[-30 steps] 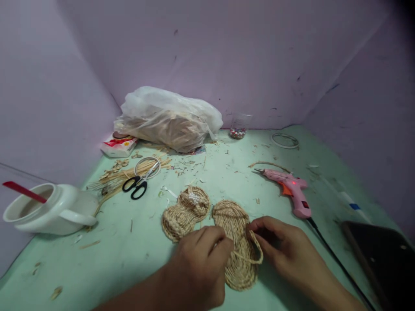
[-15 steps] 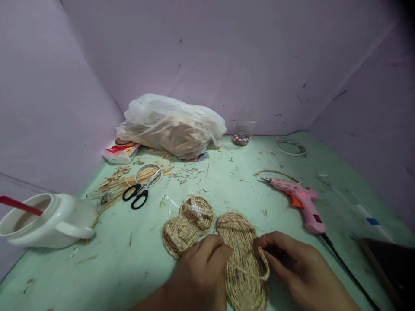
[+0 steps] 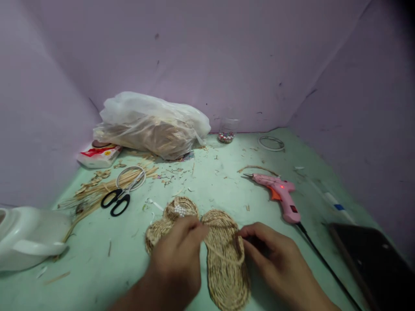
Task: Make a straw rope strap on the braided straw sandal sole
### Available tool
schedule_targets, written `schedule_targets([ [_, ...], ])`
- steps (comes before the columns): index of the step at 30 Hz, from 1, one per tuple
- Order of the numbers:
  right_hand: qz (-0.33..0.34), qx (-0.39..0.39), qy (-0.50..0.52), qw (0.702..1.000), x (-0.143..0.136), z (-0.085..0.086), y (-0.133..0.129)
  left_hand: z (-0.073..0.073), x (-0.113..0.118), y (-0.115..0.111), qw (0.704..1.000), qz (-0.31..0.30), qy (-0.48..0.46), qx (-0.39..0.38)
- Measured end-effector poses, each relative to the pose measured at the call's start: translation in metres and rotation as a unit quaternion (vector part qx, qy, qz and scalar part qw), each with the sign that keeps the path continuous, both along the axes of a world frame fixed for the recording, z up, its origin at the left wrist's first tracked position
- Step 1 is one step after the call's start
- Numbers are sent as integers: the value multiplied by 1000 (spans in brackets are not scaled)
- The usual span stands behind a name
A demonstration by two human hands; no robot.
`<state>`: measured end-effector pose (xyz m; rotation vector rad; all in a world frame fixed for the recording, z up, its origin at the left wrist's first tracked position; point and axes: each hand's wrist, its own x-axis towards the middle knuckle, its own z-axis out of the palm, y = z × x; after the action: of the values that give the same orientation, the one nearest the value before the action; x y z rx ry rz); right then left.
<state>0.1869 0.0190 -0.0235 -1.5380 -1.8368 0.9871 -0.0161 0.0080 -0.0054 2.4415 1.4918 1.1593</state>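
Note:
A woven straw slipper sole (image 3: pixel 227 276) lies flat between my hands, its rounded end pointing away from me. A thin braided straw cord (image 3: pixel 223 255) loops across it. My left hand (image 3: pixel 177 255) is closed over the cord's left end, beside the sole's upper left edge; its fingertips are partly blurred. At the sole's right edge, my right hand (image 3: pixel 272 255) pinches the cord between thumb and forefinger. A second small woven slipper (image 3: pixel 158 231), with a cluster of white beads (image 3: pixel 180 211) on top, sits partly hidden behind my left hand.
To the right are a pink glue gun (image 3: pixel 282 194) with a lit red light and a dark flat device (image 3: pixel 369 263). On the left are black-handled scissors (image 3: pixel 119 201), straw strips (image 3: pixel 87 194) and a white jug (image 3: pixel 35 237). A plastic bag (image 3: pixel 152 125) and bead jar (image 3: pixel 227 134) stand behind.
The view has swung right, so everything sits further left. My left hand has moved away from me along the sole toward its rounded far end. My right hand keeps its place at the edge.

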Motion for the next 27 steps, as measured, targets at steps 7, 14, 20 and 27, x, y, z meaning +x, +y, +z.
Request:
schedule_targets([
  [7, -44, 20, 23, 999, -5, -3, 2, 24, 8, 40, 965, 81, -130, -211],
  [14, -66, 36, 22, 997, -7, -9, 1, 13, 15, 44, 942, 84, -124, -300],
  [20, -71, 5, 28, 997, -7, -9, 0, 15, 14, 43, 960, 90, -16, -266],
  [27, -80, -22, 25, 996, -7, -10, 0, 13, 11, 43, 941, 83, -55, -324],
])
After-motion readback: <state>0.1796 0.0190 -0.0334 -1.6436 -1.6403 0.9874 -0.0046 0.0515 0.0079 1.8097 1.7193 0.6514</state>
